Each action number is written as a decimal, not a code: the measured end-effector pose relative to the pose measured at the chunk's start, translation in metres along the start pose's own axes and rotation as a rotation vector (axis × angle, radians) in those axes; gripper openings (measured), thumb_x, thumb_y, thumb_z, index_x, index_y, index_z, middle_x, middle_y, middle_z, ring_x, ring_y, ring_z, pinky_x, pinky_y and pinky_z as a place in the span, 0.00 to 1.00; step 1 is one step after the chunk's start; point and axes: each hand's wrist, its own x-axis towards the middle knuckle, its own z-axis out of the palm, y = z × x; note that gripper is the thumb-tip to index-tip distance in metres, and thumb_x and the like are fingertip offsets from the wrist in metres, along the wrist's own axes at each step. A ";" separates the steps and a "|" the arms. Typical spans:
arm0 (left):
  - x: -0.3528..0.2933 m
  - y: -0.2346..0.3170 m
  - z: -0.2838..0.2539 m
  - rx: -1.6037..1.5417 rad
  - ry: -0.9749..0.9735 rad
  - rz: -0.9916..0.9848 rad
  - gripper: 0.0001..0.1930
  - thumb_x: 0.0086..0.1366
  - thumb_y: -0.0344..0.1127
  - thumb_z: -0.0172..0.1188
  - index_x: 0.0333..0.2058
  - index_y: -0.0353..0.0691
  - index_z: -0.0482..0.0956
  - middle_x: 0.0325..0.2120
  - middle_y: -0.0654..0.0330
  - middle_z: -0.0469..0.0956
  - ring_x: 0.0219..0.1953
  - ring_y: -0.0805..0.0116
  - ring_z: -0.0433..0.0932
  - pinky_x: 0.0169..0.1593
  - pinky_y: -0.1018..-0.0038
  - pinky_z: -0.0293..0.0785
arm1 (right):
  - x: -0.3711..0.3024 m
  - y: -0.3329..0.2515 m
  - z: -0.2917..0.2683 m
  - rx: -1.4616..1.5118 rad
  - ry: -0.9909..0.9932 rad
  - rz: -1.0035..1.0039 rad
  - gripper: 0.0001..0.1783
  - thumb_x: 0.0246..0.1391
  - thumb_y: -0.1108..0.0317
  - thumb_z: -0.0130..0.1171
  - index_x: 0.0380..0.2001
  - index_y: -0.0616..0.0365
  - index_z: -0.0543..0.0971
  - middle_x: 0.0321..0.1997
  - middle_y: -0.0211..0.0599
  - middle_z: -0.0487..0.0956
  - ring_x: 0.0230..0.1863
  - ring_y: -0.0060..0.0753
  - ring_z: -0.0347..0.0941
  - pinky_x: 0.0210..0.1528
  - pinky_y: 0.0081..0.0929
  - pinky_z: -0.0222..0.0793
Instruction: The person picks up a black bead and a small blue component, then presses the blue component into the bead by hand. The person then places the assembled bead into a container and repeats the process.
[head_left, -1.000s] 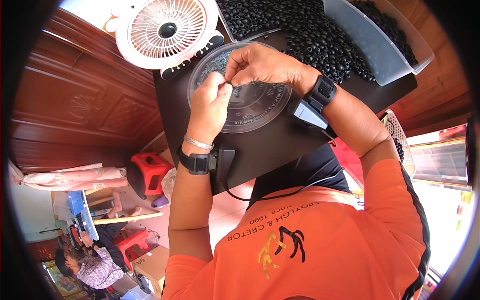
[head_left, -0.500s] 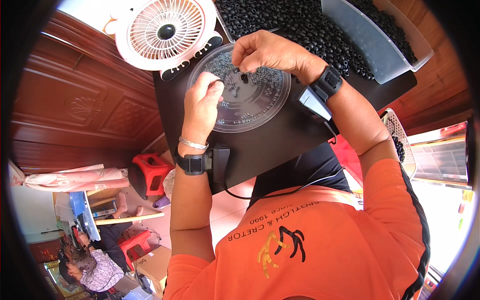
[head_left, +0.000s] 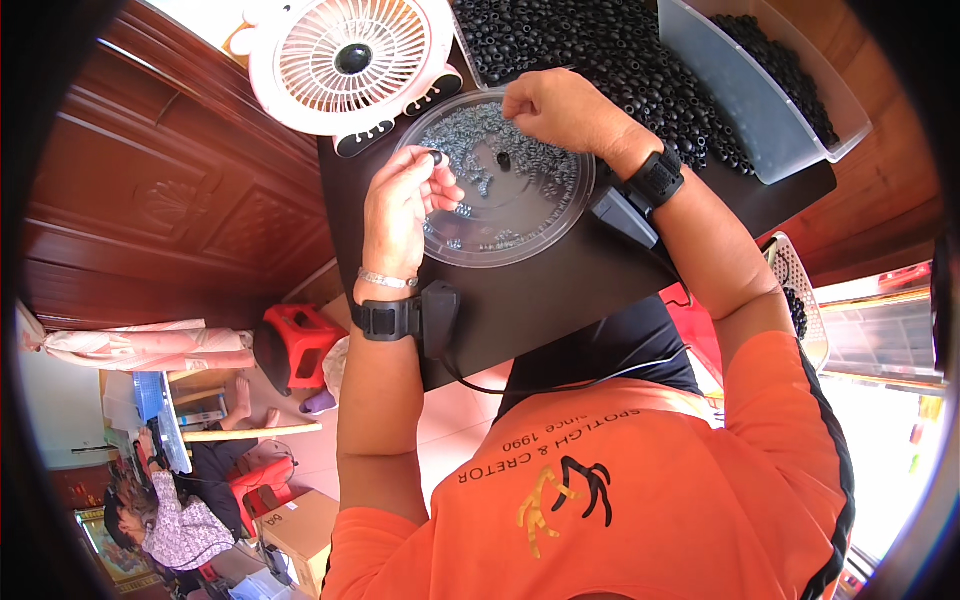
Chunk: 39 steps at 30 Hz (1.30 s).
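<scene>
**Left hand pinching a black bead, right hand reaching over the tray**

Your left hand (head_left: pixel 408 195) is gripping a black bead (head_left: pixel 435 157) between thumb and forefinger, the other fingers curling loosely below it. Your right hand (head_left: pixel 568 115) is bending its fingers inward over small grey pieces (head_left: pixel 470 135); whether they are grasping anything, you cannot tell from this view. The bead is sitting above the left side of the round tray (head_left: pixel 500 215).

The fan (head_left: pixel 350 60) is standing just beyond your left hand, and a heap of beads (head_left: pixel 580 60) is lying just past your right. The dark table (head_left: pixel 540 295) is showing between the tray's rim and its own near edge.

Your left forearm is rising almost straight; your right is slanting inward, back of the hand facing up.
</scene>
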 end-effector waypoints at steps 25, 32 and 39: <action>0.004 -0.006 -0.013 -0.101 0.146 0.118 0.09 0.66 0.38 0.49 0.34 0.40 0.73 0.27 0.59 0.76 0.29 0.65 0.77 0.34 0.72 0.72 | -0.021 -0.058 0.029 0.000 -0.187 -0.404 0.09 0.45 0.69 0.62 0.33 0.56 0.78 0.35 0.38 0.75 0.41 0.44 0.73 0.44 0.37 0.72; 0.004 -0.006 -0.012 -0.086 0.132 0.090 0.08 0.66 0.37 0.49 0.35 0.39 0.73 0.29 0.59 0.76 0.30 0.66 0.77 0.36 0.72 0.72 | -0.020 -0.056 0.042 -0.055 -0.290 -0.357 0.07 0.48 0.68 0.60 0.32 0.56 0.78 0.33 0.37 0.76 0.40 0.43 0.73 0.43 0.38 0.71; 0.001 0.000 0.003 0.166 -0.066 -0.018 0.10 0.66 0.36 0.48 0.38 0.35 0.73 0.39 0.56 0.77 0.39 0.67 0.77 0.41 0.74 0.72 | -0.007 -0.034 0.028 0.418 -0.158 0.002 0.10 0.57 0.66 0.56 0.34 0.63 0.79 0.33 0.37 0.81 0.36 0.32 0.76 0.43 0.26 0.71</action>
